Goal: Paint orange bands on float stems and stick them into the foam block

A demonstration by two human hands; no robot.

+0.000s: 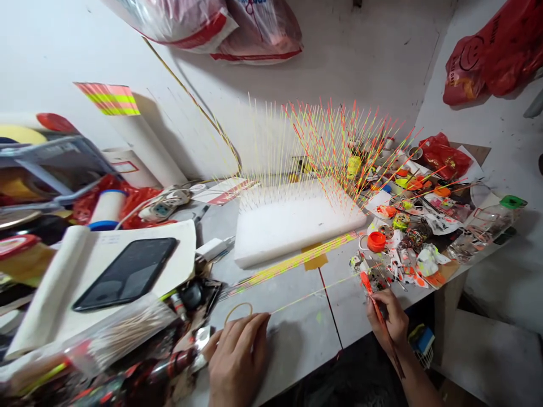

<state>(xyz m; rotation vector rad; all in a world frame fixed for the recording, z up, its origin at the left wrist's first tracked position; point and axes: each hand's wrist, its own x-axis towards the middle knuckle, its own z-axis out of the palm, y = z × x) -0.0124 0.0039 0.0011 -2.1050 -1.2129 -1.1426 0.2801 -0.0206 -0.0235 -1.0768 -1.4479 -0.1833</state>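
Observation:
My left hand (240, 353) is closed at the table's front edge, its fingertips pinching the near end of a thin yellow-green stick (314, 293) that slants up to the right. In my right hand (390, 319) is a paintbrush (382, 325) with an orange-coated tip, close to the stick's far end. Behind them lies a row of striped yellow and pink sticks (292, 261). Farther back a white foam block (288, 226) holds many upright thin sticks, plain ones at the left and red-orange-tipped ones at the right.
At the right are paint-stained scraps, an orange cap (376, 241) and a clear bottle (487, 226) with a green lid. A black phone (127, 272) rests on paper at the left, near a bag of cotton swabs (131, 328). Plastic bags (263, 28) hang above.

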